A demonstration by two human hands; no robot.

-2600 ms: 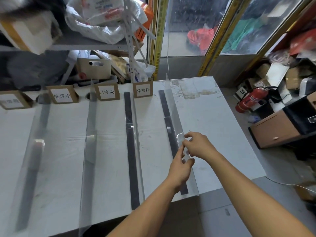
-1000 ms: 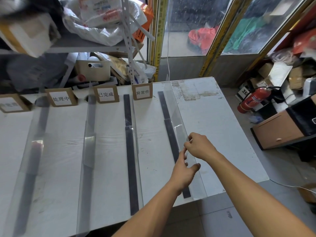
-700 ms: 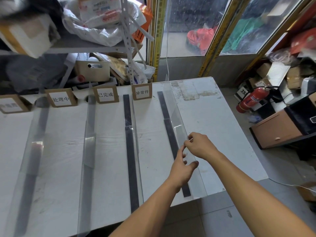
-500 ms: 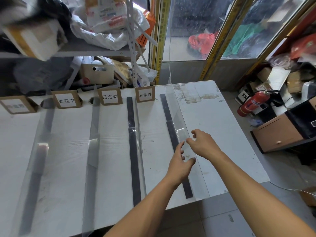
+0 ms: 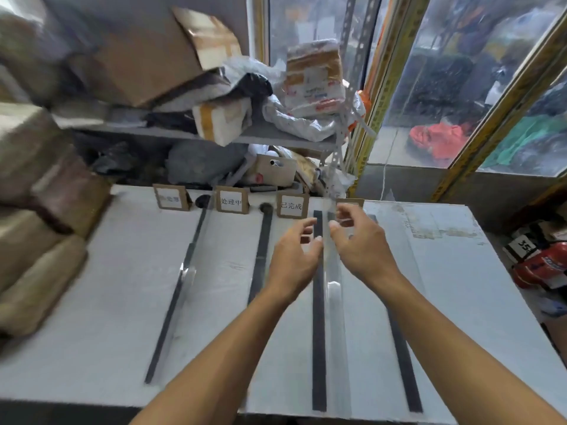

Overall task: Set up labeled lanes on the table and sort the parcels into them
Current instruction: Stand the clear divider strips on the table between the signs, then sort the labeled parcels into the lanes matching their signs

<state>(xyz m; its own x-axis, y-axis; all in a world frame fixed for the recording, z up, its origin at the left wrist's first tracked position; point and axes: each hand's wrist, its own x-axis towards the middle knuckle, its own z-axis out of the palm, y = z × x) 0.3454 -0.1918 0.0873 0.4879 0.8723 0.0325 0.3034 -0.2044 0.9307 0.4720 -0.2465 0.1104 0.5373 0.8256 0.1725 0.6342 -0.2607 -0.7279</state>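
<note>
A white table (image 5: 122, 302) carries several black strips, such as the one at mid table (image 5: 319, 332), with clear upright dividers (image 5: 334, 302) on them. Cardboard lane labels (image 5: 231, 204) stand along the far edge; the rightmost label (image 5: 349, 202) is partly hidden by my right hand. My left hand (image 5: 294, 259) and my right hand (image 5: 362, 250) hover on either side of the third strip's clear divider, fingers spread, nothing held. Brown parcels (image 5: 36, 216) are stacked at the table's left end.
A metal shelf (image 5: 260, 136) crammed with bags and boxes stands behind the table. Glass doors with yellow frames (image 5: 460, 118) are at the back right. A red fire extinguisher (image 5: 543, 265) and boxes lie on the floor to the right.
My hands left the rightmost divider and moved left and farther back to the third divider. The view swung left and up, bringing the stacked parcels into sight.
</note>
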